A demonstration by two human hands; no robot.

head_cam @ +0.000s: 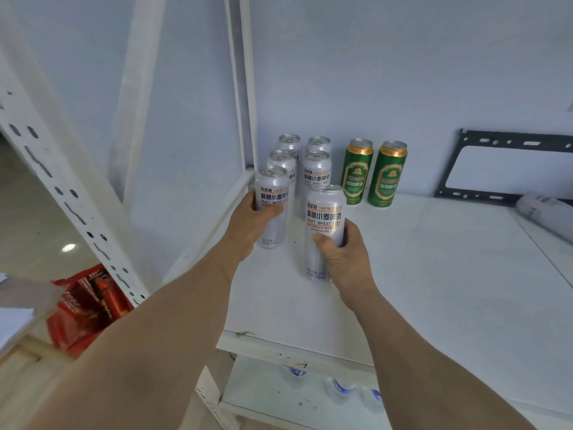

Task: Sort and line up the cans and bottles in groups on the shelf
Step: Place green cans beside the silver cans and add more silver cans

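On the white shelf (434, 274) stand several silver wheat-beer cans in two rows at the back left, by the wall. My left hand (251, 226) grips the front can of the left row (273, 193). My right hand (344, 256) holds another silver can (324, 212) upright in front of the right row (316, 170). Whether this can rests on the shelf I cannot tell. Two green cans (356, 170) (387, 175) stand side by side to the right of the silver group, against the wall.
A white upright post (245, 88) rises just left of the cans. A black metal bracket (496, 169) leans on the wall at the right, with a white roll (545, 212) below it. Blue-capped bottles (341, 387) show on the lower shelf. Red packages (86, 305) lie at the left.
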